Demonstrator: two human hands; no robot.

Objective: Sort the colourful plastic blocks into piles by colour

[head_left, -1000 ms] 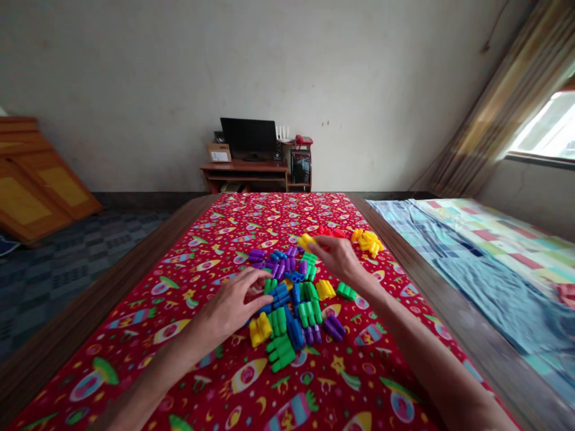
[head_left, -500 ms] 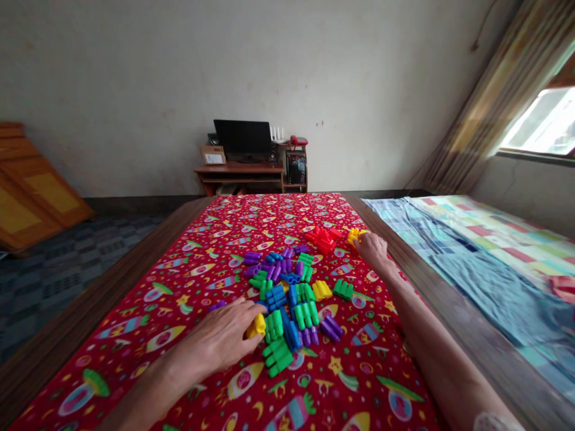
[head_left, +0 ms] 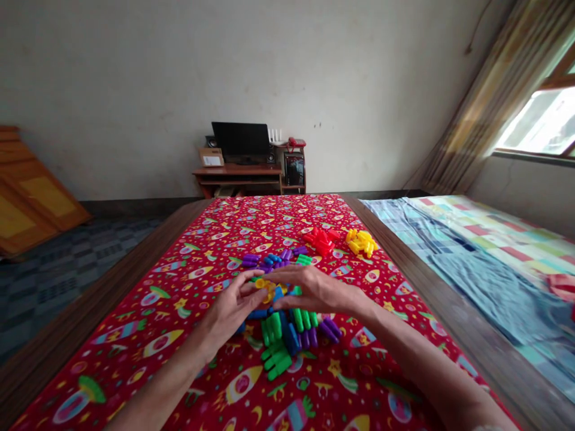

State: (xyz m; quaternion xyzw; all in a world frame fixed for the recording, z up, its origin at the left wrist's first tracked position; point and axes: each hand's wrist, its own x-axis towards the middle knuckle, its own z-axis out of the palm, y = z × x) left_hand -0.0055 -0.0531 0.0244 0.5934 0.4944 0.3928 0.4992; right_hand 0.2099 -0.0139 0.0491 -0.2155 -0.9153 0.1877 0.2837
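Observation:
Over the middle of a mixed pile, my left hand point(head_left: 237, 301) is curled round yellow toy blocks point(head_left: 266, 288), thumb and fingers at their sides. From the right my right hand point(head_left: 312, 288) reaches across the pile, its thumb apart from the fingers, close to the same yellow blocks. Its fingers hide part of the pile. Below the hands lie green blocks point(head_left: 276, 358), a blue block point(head_left: 291, 339) and a purple block point(head_left: 330, 330). More purple blocks point(head_left: 250, 260) show beyond them.
A heap of red blocks point(head_left: 321, 240) and a heap of yellow blocks point(head_left: 362, 242) lie farther back on the red patterned cloth point(head_left: 242, 383). A bed point(head_left: 476, 269) stands right of the table. Against the wall is a desk with a monitor point(head_left: 240, 142).
My right hand has come back from the yellow heap to the mixed pile, leaving yellow blocks there. My left hand has moved forward and right, and the two hands are now close together.

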